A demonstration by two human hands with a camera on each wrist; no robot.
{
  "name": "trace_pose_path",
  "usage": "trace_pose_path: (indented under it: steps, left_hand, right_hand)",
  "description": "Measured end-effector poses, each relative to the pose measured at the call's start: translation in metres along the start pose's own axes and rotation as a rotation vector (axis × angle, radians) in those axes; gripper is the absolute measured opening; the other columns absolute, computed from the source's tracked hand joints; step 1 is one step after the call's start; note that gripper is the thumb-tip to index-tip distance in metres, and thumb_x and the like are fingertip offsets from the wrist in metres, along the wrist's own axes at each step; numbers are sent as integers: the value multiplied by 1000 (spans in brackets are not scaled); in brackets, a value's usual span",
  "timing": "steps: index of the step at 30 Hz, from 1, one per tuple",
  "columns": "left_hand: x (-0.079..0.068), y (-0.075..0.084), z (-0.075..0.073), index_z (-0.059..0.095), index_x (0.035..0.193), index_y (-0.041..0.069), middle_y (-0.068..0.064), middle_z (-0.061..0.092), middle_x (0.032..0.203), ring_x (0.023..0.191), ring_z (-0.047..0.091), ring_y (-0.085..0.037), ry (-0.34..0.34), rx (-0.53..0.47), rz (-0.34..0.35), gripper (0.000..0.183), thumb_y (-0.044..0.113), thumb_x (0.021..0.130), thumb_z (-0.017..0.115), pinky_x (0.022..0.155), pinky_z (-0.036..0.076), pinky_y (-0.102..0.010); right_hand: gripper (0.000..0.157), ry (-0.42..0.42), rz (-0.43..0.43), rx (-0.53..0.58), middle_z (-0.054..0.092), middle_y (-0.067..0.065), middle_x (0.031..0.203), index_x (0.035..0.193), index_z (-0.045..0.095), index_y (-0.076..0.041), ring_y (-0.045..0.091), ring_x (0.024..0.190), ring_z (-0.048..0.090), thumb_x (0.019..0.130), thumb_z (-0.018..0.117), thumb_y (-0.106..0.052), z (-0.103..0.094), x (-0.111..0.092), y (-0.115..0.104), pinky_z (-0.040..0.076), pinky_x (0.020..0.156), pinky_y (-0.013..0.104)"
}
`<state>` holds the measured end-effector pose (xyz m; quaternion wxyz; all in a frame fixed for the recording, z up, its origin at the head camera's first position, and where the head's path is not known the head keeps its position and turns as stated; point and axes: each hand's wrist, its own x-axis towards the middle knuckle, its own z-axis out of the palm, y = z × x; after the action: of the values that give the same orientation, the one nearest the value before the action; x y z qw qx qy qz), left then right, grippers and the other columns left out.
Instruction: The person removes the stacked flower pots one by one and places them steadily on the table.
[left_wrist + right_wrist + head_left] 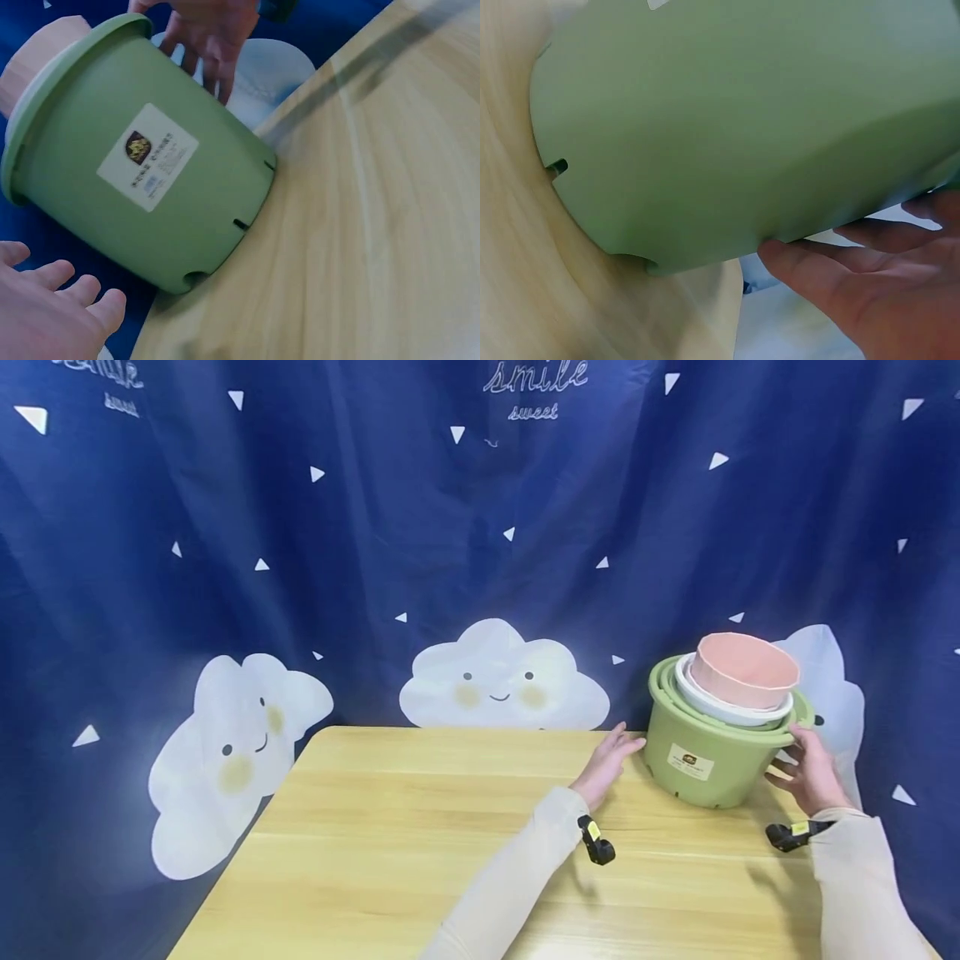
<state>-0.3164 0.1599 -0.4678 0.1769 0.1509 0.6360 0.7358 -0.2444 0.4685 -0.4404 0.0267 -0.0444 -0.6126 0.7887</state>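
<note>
A large green plastic plant pot (712, 768) with a paper label (148, 157) stands on the table's far right. Nested inside are another green rim, a white pot (727, 708) and, topmost, a pink pot (746, 670), which sits slightly tilted. My left hand (606, 764) is just left of the green pot, fingers extended; the left wrist view shows a gap between them and its wall. On the opposite side, my right hand (813, 768) touches the pot at its rim and side, its fingers (810, 266) loosely extended along the wall. The inside of the stack's lower part is hidden.
The light wooden table (420, 827) extends to the left and front of the pots. Close behind its back edge hangs a dark blue curtain (360, 552) with white clouds and triangles. Each wrist wears a small black camera (596, 841).
</note>
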Motion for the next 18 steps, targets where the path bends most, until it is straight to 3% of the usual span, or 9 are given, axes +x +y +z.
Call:
trace_pose_path:
  steps: [1, 3, 6, 8, 10, 18]
  left_hand:
    - [0, -1, 2, 28, 155, 19, -9, 35, 160, 148, 34, -24, -15, -5, -4, 75, 41, 92, 62, 120, 31, -56]
    - [-1, -3, 5, 24, 156, 19, -9, 28, 163, 151, 29, -25, -41, -13, -10, 78, 41, 92, 62, 121, 28, -57]
    - [-3, -7, 5, 20, 157, 23, -7, 23, 165, 152, 24, -29, -49, -6, -9, 81, 43, 92, 61, 122, 23, -59]
    - [-3, -9, 4, 16, 158, 26, -5, 19, 166, 153, 21, -31, -43, -6, -5, 82, 43, 91, 62, 123, 20, -59]
    - [-2, -12, 2, 13, 158, 28, -4, 17, 166, 153, 19, -31, -39, -6, -5, 84, 46, 91, 60, 123, 19, -60]
    - [-3, -13, -5, 9, 159, 29, 2, 10, 168, 156, 9, -26, -65, -59, -21, 83, 68, 93, 43, 123, 11, -63]
  right_hand:
    - [16, 3, -2, -11, 59, -29, 96, 116, 44, -38, -2, 82, 62, 104, 35, -38, 3, -2, 0, 56, 70, 25]
    - [16, 16, 4, -43, 59, -21, 119, 118, 42, -38, -3, 83, 61, 104, 34, -40, 9, -6, 1, 56, 72, 24]
    - [16, 19, -6, -51, 61, -18, 121, 119, 40, -36, -3, 85, 62, 104, 36, -41, 22, -10, 2, 57, 72, 25]
    - [16, 10, -19, -47, 63, -14, 120, 119, 41, -34, -2, 86, 62, 104, 37, -39, 29, -13, 2, 58, 73, 26]
    - [15, -6, -38, -25, 64, -24, 96, 118, 44, -32, 0, 86, 64, 104, 39, -37, 35, -16, 3, 59, 72, 28]
    - [15, -14, -55, -63, 63, -23, 97, 115, 48, -33, -1, 88, 64, 104, 39, -38, 55, -26, 9, 60, 75, 26]
